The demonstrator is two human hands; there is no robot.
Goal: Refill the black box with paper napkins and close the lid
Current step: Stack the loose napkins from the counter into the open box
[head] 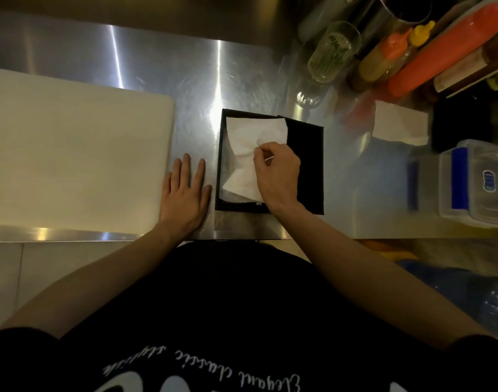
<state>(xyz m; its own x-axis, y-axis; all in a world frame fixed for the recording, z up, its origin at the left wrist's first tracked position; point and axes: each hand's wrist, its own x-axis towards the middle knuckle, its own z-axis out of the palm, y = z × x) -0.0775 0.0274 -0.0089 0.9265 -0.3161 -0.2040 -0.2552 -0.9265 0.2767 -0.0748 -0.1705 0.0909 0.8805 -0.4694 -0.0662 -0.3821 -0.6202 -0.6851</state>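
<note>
The black box point(305, 154) sits on the steel counter straight ahead of me. A crumpled white paper napkin point(246, 154) lies across its left part. My right hand point(276, 172) is over the box, its fingertips pinching the napkin near the middle. Flat on the counter just left of the box rests my left hand point(185, 193), fingers straight, holding nothing. Whether the black surface on the right is the lid or the inside of the box, I cannot tell.
A large white cutting board point(72, 154) fills the left of the counter. At the back right stand a glass point(332, 49), sauce bottles point(392, 55) and a loose napkin point(397, 127). A clear plastic container point(474, 182) with blue clips sits at the right.
</note>
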